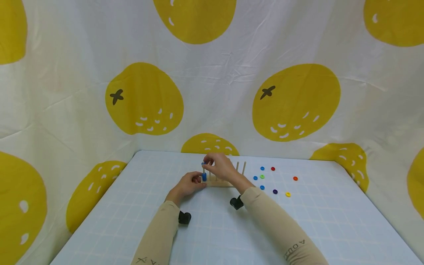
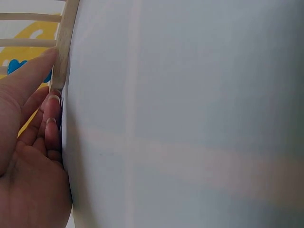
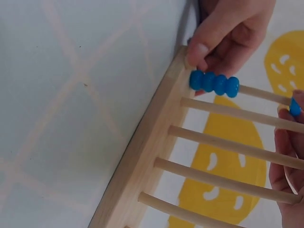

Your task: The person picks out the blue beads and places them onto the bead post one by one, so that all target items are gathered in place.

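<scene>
A wooden peg stand [image 1: 218,183] with a row of upright pegs is on the table. My left hand [image 1: 188,184] grips its left end, the thumb on the base and the fingers curled at the end, as the left wrist view shows. Several blue rings [image 3: 213,83] are stacked at the foot of the leftmost peg. Another blue ring [image 3: 295,107] is pinched by my right hand [image 1: 220,167] at the top of that peg; the fingers partly cover it, so how far the peg enters it cannot be told. The other visible pegs [image 3: 228,151] carry no rings.
Loose rings lie right of the stand: blue rings [image 1: 255,178], a green ring [image 1: 262,176], a red ring [image 1: 273,169], an orange ring [image 1: 295,178], a purple ring [image 1: 275,191] and a yellow ring [image 1: 288,194]. A patterned cloth [image 1: 218,95] hangs behind the table.
</scene>
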### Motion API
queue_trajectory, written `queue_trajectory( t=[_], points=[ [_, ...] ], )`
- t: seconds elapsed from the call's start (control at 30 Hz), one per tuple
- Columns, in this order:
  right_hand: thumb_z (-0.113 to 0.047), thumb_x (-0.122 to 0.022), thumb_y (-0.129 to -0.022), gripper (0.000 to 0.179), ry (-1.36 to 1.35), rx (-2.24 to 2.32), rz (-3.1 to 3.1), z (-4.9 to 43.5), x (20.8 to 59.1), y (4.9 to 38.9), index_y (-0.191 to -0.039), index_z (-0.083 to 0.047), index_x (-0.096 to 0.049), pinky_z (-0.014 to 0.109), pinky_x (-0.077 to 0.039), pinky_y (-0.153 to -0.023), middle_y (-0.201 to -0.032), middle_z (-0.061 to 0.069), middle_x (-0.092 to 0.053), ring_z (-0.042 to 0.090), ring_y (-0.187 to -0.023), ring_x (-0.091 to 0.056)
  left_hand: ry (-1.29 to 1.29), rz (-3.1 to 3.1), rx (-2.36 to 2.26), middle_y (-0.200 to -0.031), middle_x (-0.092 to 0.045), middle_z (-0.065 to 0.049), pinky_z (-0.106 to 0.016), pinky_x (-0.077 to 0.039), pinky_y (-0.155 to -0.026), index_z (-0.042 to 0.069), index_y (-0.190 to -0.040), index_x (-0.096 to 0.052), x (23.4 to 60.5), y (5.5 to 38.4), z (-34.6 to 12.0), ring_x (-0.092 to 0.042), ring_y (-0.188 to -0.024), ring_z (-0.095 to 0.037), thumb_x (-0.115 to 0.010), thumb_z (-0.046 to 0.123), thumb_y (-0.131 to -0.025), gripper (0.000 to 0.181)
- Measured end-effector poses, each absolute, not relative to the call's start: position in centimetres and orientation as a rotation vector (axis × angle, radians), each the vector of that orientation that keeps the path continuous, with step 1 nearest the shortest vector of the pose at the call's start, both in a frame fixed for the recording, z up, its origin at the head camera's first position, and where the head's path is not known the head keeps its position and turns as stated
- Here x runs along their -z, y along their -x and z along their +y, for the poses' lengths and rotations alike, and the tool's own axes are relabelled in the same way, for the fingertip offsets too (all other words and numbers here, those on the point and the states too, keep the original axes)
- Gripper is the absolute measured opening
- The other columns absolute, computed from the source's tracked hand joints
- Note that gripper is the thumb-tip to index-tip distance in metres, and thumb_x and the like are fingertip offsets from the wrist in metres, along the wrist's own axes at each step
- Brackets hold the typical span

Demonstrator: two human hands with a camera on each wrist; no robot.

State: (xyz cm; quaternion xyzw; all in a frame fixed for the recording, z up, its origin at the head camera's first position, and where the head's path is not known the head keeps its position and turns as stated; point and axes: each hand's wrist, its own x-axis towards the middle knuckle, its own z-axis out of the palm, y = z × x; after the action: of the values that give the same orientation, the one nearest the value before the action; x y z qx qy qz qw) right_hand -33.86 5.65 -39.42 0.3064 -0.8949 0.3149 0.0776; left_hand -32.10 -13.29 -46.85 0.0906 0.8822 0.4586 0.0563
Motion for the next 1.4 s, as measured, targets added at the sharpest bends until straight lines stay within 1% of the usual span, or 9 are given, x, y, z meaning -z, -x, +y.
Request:
queue_trajectory(
  t=[0.3, 0.53, 0.73, 0.9, 1.07, 1.23, 1.4],
  points=[
    [-0.021, -0.072, -0.098, 0.011, -0.923, -0.951, -2.677, 5.8, 39.6, 33.9, -0.105, -0.012, -0.073, 0.028, -0.051, -0.072, -0.099, -0.003, -0.072, 0.013, -0.088, -0.062, -0.284, 2.68, -1.392, -0.094, -0.059, -0.004, -0.034, -0.045, -0.082, 0.0, -0.127, -0.065, 46.6, 31.8, -13.2, -0.052, -0.086, -0.018, -0.08, 0.017, -0.09, 0.043],
    [-0.019, -0.071, -0.098, 0.012, -0.946, -0.938, -2.688, 6.0, 39.4, 33.9, -0.107, -0.011, -0.073, 0.03, -0.052, -0.076, -0.104, 0.0, -0.071, 0.015, -0.09, -0.062, -0.265, 2.685, -1.368, -0.095, -0.059, -0.004, -0.035, -0.045, -0.083, 0.002, -0.129, -0.064, 46.5, 31.8, -13.2, -0.052, -0.088, -0.019, -0.08, 0.02, -0.091, 0.045],
    [-0.014, -0.072, -0.097, 0.012, -0.99, -0.941, -2.642, 6.4, 39.3, 33.9, -0.107, -0.007, -0.072, 0.032, -0.053, -0.08, -0.104, 0.005, -0.07, 0.018, -0.09, -0.063, -0.253, 2.683, -1.36, -0.095, -0.058, -0.004, -0.035, -0.044, -0.084, 0.003, -0.128, -0.065, 46.5, 31.9, -13.0, -0.052, -0.088, -0.02, -0.079, 0.02, -0.091, 0.042],
    [-0.014, -0.071, -0.098, 0.015, -1.007, -0.951, -2.64, 6.7, 39.0, 33.6, -0.109, -0.004, -0.071, 0.033, -0.053, -0.083, -0.107, 0.007, -0.07, 0.021, -0.094, -0.063, -0.237, 2.676, -1.36, -0.094, -0.058, -0.003, -0.035, -0.044, -0.084, 0.004, -0.127, -0.066, 46.6, 31.9, -13.0, -0.052, -0.088, -0.019, -0.079, 0.02, -0.092, 0.041],
    [-0.015, -0.071, -0.097, 0.019, -0.999, -0.987, -2.641, 7.2, 38.4, 32.9, -0.111, -0.002, -0.07, 0.039, -0.053, -0.088, -0.112, 0.01, -0.068, 0.028, -0.1, -0.063, -0.269, 2.687, -1.364, -0.093, -0.058, -0.003, -0.035, -0.044, -0.083, 0.002, -0.127, -0.065, 46.6, 31.9, -13.2, -0.052, -0.087, -0.018, -0.08, 0.018, -0.091, 0.043],
    [-0.017, -0.072, -0.097, 0.021, -0.971, -0.96, -2.661, 8.3, 37.9, 32.3, -0.114, -0.004, -0.07, 0.04, -0.053, -0.089, -0.115, 0.01, -0.066, 0.027, -0.102, -0.063, -0.299, 2.686, -1.377, -0.093, -0.058, -0.004, -0.034, -0.045, -0.081, 0.0, -0.126, -0.065, 46.6, 31.9, -13.3, -0.052, -0.086, -0.018, -0.08, 0.017, -0.09, 0.043],
    [-0.019, -0.072, -0.098, 0.024, -0.948, -0.961, -2.682, 9.8, 37.4, 31.9, -0.115, -0.004, -0.07, 0.042, -0.052, -0.091, -0.116, 0.008, -0.066, 0.029, -0.104, -0.061, -0.286, 2.68, -1.379, -0.094, -0.059, -0.004, -0.034, -0.044, -0.082, 0.0, -0.128, -0.064, 46.8, 32.0, -13.2, -0.052, -0.087, -0.018, -0.08, 0.018, -0.09, 0.045]
  ],
)
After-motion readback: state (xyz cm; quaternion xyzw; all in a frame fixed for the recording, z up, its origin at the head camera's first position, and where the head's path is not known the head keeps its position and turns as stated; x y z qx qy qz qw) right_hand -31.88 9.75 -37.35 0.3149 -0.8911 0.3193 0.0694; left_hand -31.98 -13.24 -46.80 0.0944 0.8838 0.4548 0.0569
